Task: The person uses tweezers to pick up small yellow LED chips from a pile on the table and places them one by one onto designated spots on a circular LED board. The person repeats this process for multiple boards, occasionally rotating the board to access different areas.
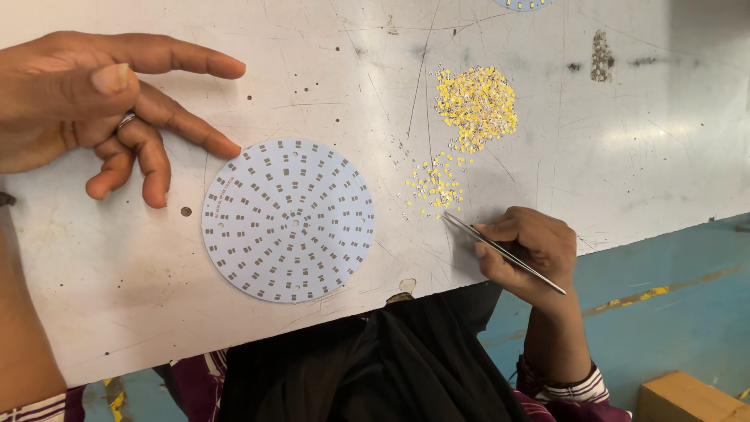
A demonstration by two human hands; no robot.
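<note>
our right hand (525, 248) grips a pair of thin metal tweezers (500, 252), their tips resting on the scratched white surface (641, 148) just below a small scatter of tiny yellow chips (434, 184). a denser heap of chips (476, 105) lies farther up. our left hand (101, 109) hovers released, fingers loosely spread, one fingertip near the edge of the round white circuit board (288, 220), which lies flat between both hands.

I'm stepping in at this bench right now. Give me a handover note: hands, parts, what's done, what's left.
Left hand: open, hovering beside the round board, fingertip near its edge.
Right hand: holds tweezers, tips by the small scatter of chips.
Big chip pile lies further up the white table.
Done: board lies flat.
Left: every pad on the board looks bare.
</note>
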